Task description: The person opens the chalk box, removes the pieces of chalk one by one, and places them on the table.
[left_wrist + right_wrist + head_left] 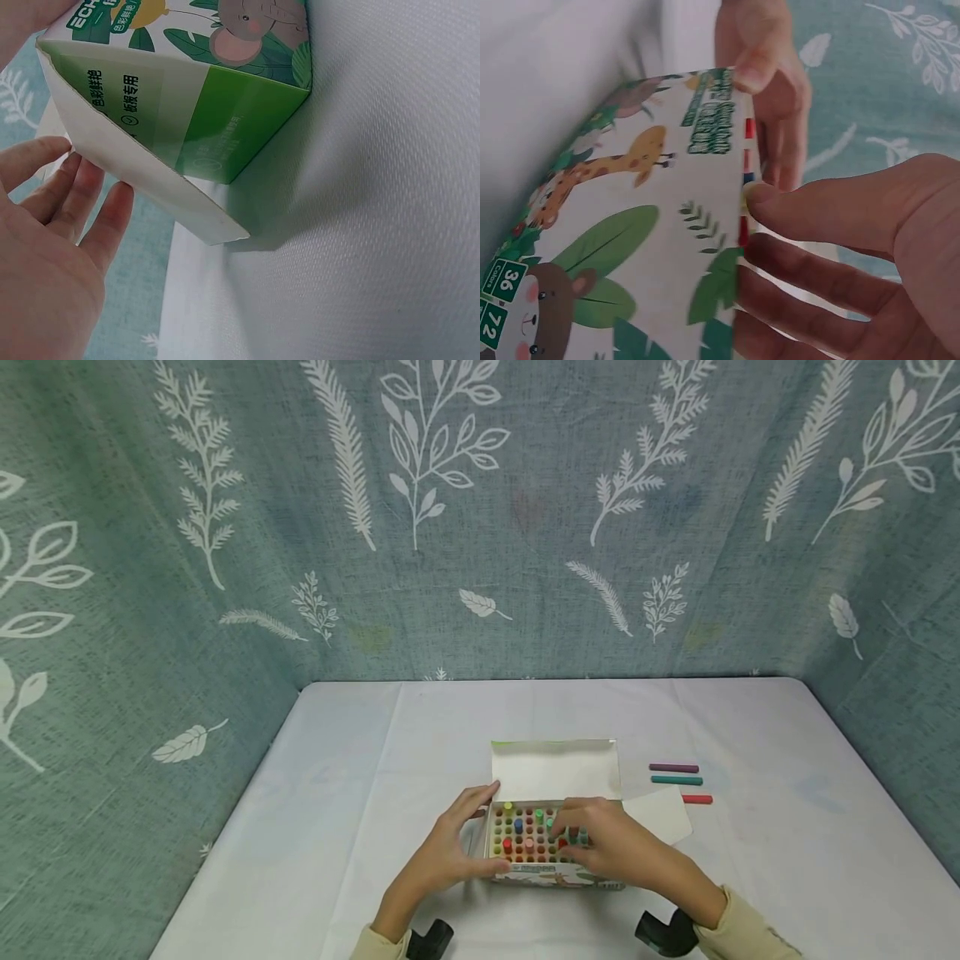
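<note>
A white paper box (525,874) of coloured chalk sits on the table with its lid (555,769) raised at the back. Its tray of round holes holds several sticks, among them a yellow (508,807), a blue (518,826) and a pink one (529,845). My left hand (448,850) holds the box's left end, thumb on the front corner, fingers against the loose side flap (142,161). Over the right part of the tray, my right hand (600,837) has thumb and forefinger around a red chalk stick (743,230). Its fingers hide some holes there.
Purple (673,768), teal (677,780) and red chalk sticks (698,799) lie right of the box, beside its white right flap (663,812). A patterned green curtain (480,527) surrounds the white table (390,760) at the back and sides.
</note>
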The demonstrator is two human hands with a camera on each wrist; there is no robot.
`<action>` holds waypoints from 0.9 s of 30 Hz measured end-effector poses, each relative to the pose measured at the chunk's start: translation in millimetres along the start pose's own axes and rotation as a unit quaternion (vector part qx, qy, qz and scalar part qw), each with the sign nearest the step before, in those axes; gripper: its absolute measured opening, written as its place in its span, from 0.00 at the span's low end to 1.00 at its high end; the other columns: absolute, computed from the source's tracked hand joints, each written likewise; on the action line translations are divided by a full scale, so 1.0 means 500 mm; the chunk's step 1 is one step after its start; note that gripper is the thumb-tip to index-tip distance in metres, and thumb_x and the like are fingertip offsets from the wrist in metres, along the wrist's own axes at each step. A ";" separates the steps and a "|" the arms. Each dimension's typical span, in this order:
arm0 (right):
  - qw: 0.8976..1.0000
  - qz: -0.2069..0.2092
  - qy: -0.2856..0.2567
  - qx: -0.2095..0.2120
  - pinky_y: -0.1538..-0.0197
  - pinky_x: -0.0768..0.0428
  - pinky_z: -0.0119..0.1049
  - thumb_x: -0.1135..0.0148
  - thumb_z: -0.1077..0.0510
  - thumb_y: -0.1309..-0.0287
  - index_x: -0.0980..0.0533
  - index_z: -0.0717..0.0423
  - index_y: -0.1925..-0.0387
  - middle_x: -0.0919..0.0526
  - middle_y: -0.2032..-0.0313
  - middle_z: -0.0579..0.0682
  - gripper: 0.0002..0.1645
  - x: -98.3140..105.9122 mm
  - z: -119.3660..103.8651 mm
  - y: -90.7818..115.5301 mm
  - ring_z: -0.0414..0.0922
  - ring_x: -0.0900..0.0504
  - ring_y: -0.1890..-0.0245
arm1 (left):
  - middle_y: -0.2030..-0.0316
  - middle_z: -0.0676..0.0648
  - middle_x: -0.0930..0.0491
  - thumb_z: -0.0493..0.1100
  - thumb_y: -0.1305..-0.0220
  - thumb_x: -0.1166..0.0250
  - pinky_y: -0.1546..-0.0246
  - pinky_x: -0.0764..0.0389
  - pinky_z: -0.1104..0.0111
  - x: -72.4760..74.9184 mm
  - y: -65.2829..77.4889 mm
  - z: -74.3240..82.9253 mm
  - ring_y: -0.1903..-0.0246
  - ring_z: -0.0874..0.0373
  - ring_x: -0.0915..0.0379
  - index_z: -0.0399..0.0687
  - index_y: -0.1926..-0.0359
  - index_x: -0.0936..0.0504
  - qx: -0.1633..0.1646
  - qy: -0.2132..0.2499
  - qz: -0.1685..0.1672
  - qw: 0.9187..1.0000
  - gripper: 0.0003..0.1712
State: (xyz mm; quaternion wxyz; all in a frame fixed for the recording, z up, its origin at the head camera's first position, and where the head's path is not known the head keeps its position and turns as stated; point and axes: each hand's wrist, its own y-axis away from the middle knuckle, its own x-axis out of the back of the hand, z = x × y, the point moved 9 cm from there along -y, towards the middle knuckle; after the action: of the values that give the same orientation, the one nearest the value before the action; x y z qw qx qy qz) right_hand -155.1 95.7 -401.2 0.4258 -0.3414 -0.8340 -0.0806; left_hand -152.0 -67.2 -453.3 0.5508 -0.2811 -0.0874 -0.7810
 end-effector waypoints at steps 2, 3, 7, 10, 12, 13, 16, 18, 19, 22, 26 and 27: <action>1.000 -0.002 0.009 -0.003 0.69 0.20 0.28 0.30 0.64 0.50 0.17 0.52 0.68 0.19 0.66 0.43 0.06 -0.006 0.002 -0.002 0.35 0.22 0.68 | 0.34 0.56 0.40 0.54 0.55 0.23 0.41 0.31 0.53 0.000 0.000 0.000 0.38 0.57 0.39 0.58 0.27 0.44 0.001 0.001 0.000 1.000 0.56; 1.000 -0.002 0.013 -0.003 0.69 0.20 0.29 0.30 0.64 0.50 0.17 0.52 0.69 0.19 0.66 0.43 0.06 -0.008 0.003 -0.003 0.35 0.22 0.68 | 0.34 0.56 0.40 0.54 0.55 0.23 0.41 0.31 0.54 0.000 0.000 0.000 0.38 0.57 0.39 0.58 0.27 0.44 0.000 0.000 0.001 1.000 0.56; 1.000 -0.009 0.028 -0.002 0.69 0.21 0.27 0.30 0.65 0.50 0.17 0.51 0.71 0.20 0.68 0.41 0.06 -0.015 0.005 -0.006 0.34 0.23 0.69 | 0.34 0.55 0.41 0.53 0.54 0.24 0.41 0.31 0.53 -0.001 0.000 0.000 0.38 0.56 0.40 0.58 0.27 0.45 0.000 0.004 -0.002 1.000 0.56; 0.999 -0.015 0.036 -0.001 0.70 0.22 0.26 0.30 0.65 0.50 0.18 0.51 0.71 0.21 0.70 0.40 0.06 -0.018 0.005 -0.008 0.33 0.23 0.70 | 0.34 0.55 0.41 0.52 0.54 0.24 0.41 0.31 0.52 -0.001 0.000 0.000 0.37 0.55 0.40 0.59 0.27 0.45 0.000 0.007 -0.002 1.000 0.55; 0.999 -0.017 0.038 -0.003 0.71 0.23 0.25 0.30 0.66 0.50 0.18 0.51 0.71 0.21 0.70 0.40 0.06 -0.019 0.005 -0.009 0.33 0.24 0.71 | 0.34 0.55 0.41 0.52 0.54 0.24 0.41 0.31 0.52 -0.001 0.001 0.000 0.37 0.55 0.40 0.59 0.27 0.45 0.001 0.007 -0.002 1.000 0.55; 0.999 -0.018 0.037 -0.004 0.71 0.23 0.25 0.31 0.66 0.50 0.17 0.52 0.71 0.21 0.70 0.40 0.06 -0.019 0.006 -0.010 0.33 0.24 0.71 | 0.34 0.55 0.41 0.52 0.54 0.23 0.41 0.31 0.52 -0.001 0.001 -0.001 0.37 0.56 0.40 0.59 0.27 0.45 0.003 0.008 -0.002 1.000 0.56; 0.999 -0.020 0.033 -0.007 0.71 0.23 0.25 0.31 0.66 0.50 0.17 0.52 0.71 0.20 0.71 0.41 0.06 -0.019 0.005 -0.010 0.32 0.25 0.71 | 0.34 0.56 0.41 0.53 0.54 0.24 0.40 0.31 0.53 -0.002 0.001 -0.002 0.37 0.57 0.41 0.59 0.27 0.45 0.004 0.006 -0.002 1.000 0.56; 0.999 -0.019 0.030 -0.008 0.72 0.23 0.25 0.31 0.66 0.50 0.17 0.53 0.71 0.20 0.71 0.41 0.06 -0.017 0.003 -0.011 0.32 0.25 0.72 | 0.34 0.55 0.41 0.53 0.53 0.24 0.41 0.31 0.53 -0.002 0.001 0.000 0.37 0.57 0.41 0.58 0.27 0.45 0.000 0.007 -0.002 1.000 0.55; 0.999 -0.019 0.029 -0.008 0.72 0.23 0.25 0.31 0.66 0.50 0.17 0.53 0.72 0.20 0.71 0.41 0.06 -0.017 0.003 -0.011 0.32 0.25 0.72 | 0.34 0.55 0.41 0.53 0.53 0.24 0.41 0.31 0.53 -0.002 0.001 0.000 0.37 0.56 0.41 0.58 0.27 0.45 -0.001 0.007 -0.003 1.000 0.55; 0.999 -0.017 0.027 -0.006 0.72 0.23 0.25 0.31 0.66 0.50 0.17 0.53 0.72 0.19 0.71 0.41 0.05 -0.015 0.000 -0.012 0.31 0.25 0.72 | 0.34 0.54 0.41 0.53 0.53 0.24 0.41 0.30 0.54 -0.002 0.001 0.001 0.37 0.56 0.41 0.57 0.27 0.45 -0.007 0.004 -0.002 1.000 0.55; 1.000 -0.014 0.022 -0.004 0.73 0.23 0.25 0.31 0.66 0.50 0.17 0.53 0.72 0.18 0.71 0.42 0.05 -0.011 -0.002 -0.012 0.31 0.24 0.73 | 0.34 0.54 0.41 0.54 0.53 0.24 0.41 0.30 0.55 -0.001 0.001 0.000 0.37 0.56 0.40 0.57 0.27 0.45 -0.008 0.002 0.000 1.000 0.55; 1.000 -0.014 0.021 -0.003 0.73 0.23 0.25 0.31 0.66 0.50 0.17 0.53 0.72 0.18 0.71 0.42 0.05 -0.010 -0.003 -0.012 0.31 0.24 0.73 | 0.34 0.54 0.41 0.54 0.53 0.24 0.41 0.30 0.54 -0.001 0.002 0.000 0.37 0.56 0.40 0.57 0.27 0.45 -0.009 0.001 0.002 1.000 0.55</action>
State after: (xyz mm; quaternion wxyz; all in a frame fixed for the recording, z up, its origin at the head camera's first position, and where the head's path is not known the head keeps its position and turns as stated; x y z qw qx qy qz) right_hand -155.9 87.8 -403.0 0.4408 -0.3295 -0.8294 -0.0962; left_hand -151.2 -67.3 -453.6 0.5497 -0.2852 -0.0794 -0.7812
